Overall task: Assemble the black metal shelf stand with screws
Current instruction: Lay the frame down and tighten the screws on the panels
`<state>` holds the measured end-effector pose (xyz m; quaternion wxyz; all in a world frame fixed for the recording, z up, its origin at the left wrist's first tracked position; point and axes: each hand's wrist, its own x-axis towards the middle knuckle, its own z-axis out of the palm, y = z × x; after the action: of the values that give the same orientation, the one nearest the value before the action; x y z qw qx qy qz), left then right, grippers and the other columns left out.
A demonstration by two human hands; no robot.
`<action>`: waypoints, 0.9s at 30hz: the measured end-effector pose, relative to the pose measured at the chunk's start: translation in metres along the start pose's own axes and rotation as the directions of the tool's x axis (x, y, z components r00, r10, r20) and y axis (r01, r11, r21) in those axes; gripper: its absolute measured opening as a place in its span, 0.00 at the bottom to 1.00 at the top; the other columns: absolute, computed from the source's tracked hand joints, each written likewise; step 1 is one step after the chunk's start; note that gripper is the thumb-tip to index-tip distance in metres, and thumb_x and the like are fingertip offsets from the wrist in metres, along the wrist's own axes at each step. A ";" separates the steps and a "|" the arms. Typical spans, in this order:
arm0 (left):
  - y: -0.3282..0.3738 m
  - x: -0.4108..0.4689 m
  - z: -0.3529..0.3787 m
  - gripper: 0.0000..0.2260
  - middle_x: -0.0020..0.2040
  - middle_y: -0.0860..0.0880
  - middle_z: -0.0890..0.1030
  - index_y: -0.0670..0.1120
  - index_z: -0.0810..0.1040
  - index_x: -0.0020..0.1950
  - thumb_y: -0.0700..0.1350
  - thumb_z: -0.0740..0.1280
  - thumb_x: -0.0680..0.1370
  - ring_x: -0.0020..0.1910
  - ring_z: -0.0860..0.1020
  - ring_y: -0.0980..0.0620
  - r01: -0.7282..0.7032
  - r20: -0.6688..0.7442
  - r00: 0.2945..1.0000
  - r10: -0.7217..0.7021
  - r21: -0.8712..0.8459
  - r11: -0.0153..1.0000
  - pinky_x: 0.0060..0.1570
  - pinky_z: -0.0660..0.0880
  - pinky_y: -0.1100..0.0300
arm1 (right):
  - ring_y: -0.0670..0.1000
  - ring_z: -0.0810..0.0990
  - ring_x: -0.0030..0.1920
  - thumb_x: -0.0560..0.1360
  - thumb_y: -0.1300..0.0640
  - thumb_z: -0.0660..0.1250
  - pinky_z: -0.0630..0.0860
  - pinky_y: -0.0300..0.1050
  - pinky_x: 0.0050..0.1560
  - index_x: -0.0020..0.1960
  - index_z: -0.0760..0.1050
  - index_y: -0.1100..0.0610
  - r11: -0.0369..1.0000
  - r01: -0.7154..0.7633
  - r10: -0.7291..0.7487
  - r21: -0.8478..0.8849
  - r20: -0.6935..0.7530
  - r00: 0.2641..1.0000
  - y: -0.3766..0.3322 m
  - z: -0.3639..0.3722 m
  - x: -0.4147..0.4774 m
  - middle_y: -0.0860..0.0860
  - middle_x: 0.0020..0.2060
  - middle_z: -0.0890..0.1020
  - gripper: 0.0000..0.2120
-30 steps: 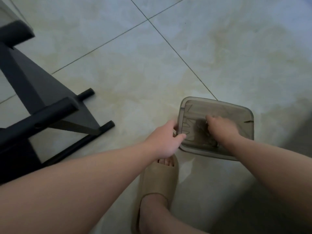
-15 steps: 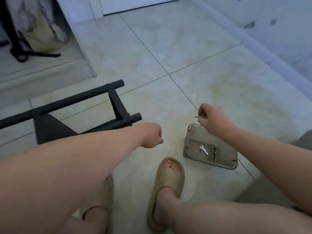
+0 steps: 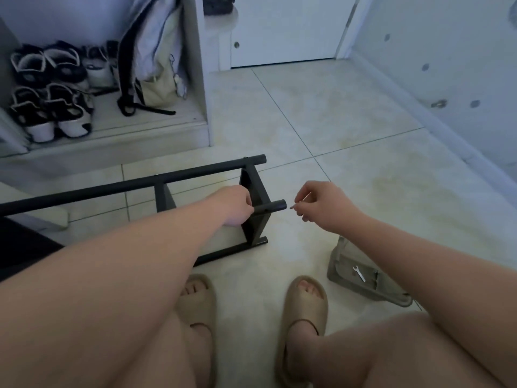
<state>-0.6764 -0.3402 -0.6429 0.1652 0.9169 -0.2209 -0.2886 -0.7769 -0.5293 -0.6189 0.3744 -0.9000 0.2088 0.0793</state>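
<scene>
The black metal shelf stand point(image 3: 167, 179) lies on its side on the tiled floor, with long tubes and flat cross plates. My left hand point(image 3: 236, 204) grips the near tube point(image 3: 275, 205) just behind its open end. My right hand point(image 3: 321, 205) hovers to the right of that end and pinches a small screw point(image 3: 293, 206) between thumb and fingertips, pointed at the tube. A translucent grey parts tray point(image 3: 340, 264) sits on the floor at the lower right, half hidden by my right forearm, with a small silver wrench point(image 3: 359, 273) inside.
My two feet in beige slides point(image 3: 306, 306) stand just below the stand. A raised shoe shelf point(image 3: 117, 133) with several shoes and a hanging bag is at the back left. A white door and wall bound the far and right sides.
My right hand lifted out of the tray with a screw and moved up to the tube end. My left hand left the tray and took hold of the stand's tube. My view tilted up.
</scene>
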 end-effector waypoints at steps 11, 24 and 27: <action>-0.028 0.057 0.007 0.20 0.44 0.48 0.80 0.44 0.79 0.47 0.60 0.59 0.82 0.45 0.77 0.45 0.124 0.109 0.988 -0.105 -0.180 0.976 0.45 0.70 0.54 | 0.50 0.86 0.37 0.77 0.66 0.66 0.84 0.49 0.46 0.45 0.75 0.60 1.000 0.007 -0.014 0.031 0.214 0.977 0.009 0.021 0.039 0.51 0.36 0.87 0.04; -0.012 0.088 0.037 0.17 0.34 0.44 0.81 0.44 0.78 0.44 0.58 0.66 0.80 0.29 0.81 0.48 0.207 0.238 0.967 -0.089 -0.535 0.819 0.30 0.76 0.60 | 0.55 0.87 0.40 0.77 0.68 0.67 0.84 0.55 0.49 0.44 0.73 0.58 0.994 0.026 -0.055 0.104 0.280 0.958 0.012 0.036 0.050 0.55 0.39 0.87 0.08; -0.010 0.087 0.038 0.16 0.27 0.46 0.79 0.44 0.77 0.41 0.56 0.65 0.81 0.24 0.79 0.49 0.187 0.207 0.974 -0.088 -0.530 0.827 0.26 0.73 0.63 | 0.53 0.86 0.39 0.77 0.67 0.67 0.83 0.58 0.51 0.44 0.73 0.57 0.997 0.032 -0.052 0.077 0.281 0.958 0.014 0.037 0.048 0.53 0.38 0.87 0.08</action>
<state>-0.6325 -0.3817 -0.7166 0.3786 0.8164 -0.0762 -0.4294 -0.7394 -0.5271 -0.6689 0.4340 -0.8696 0.1367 0.1916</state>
